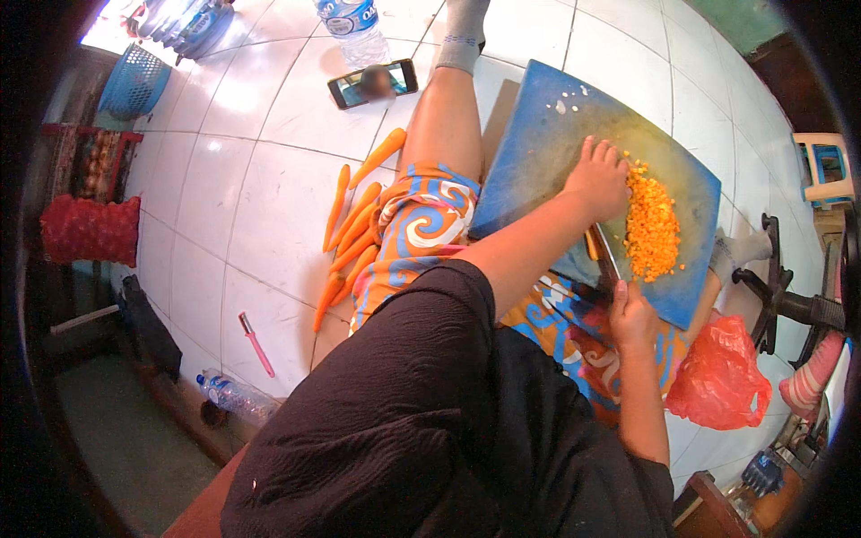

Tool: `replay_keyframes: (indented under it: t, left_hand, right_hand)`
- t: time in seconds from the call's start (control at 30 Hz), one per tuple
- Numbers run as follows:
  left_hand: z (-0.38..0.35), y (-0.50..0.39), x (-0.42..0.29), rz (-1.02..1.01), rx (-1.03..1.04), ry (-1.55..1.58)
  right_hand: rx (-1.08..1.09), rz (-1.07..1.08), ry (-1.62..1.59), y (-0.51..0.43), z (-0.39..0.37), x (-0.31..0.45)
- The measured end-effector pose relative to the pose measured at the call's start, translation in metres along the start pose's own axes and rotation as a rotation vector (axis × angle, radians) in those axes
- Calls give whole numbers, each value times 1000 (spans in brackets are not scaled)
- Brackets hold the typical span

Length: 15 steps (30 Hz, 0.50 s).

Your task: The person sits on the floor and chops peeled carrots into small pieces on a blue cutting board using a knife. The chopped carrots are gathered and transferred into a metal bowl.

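My left hand point(599, 180) lies palm down over the blue cutting board point(538, 148), its fingers stretched out and slightly apart. What lies beneath its palm is hidden. Right beside its fingers is a heap of diced carrot point(652, 228). A knife point(608, 250) is gripped by the handle in my right hand point(632, 315) at the board's near edge. Its blade points away from me, and the tip end disappears by my left hand's heel. Just left of the blade shows an orange carrot piece point(592, 243). The board rests by my legs, tilted in view.
Several whole peeled carrots point(353, 225) lie against my left leg. Farther left is a pink-handled peeler point(255, 344). A phone point(373, 84) and a water bottle point(353, 30) are on the tiled floor ahead. At right are a red plastic bag point(720, 380) and a black chair base point(773, 289).
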State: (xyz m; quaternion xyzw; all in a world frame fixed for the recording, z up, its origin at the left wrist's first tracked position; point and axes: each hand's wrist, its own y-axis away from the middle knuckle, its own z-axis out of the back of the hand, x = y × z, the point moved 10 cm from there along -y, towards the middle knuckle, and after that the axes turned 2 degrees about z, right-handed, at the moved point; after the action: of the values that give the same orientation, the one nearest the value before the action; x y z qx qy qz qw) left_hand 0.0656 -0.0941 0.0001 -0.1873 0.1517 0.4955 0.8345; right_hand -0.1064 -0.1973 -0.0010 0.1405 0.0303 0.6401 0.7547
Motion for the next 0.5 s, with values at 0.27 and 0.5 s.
replay_keyframes:
  t: [0.27,0.5]
  left_hand:
    - [34,-7,22,23,-187,386]
    - [48,-2,4,-66,-274,292]
  right_hand:
    - [-14,-33,-122,4,46,27]
    - [-12,-29,-201,8,31,20]
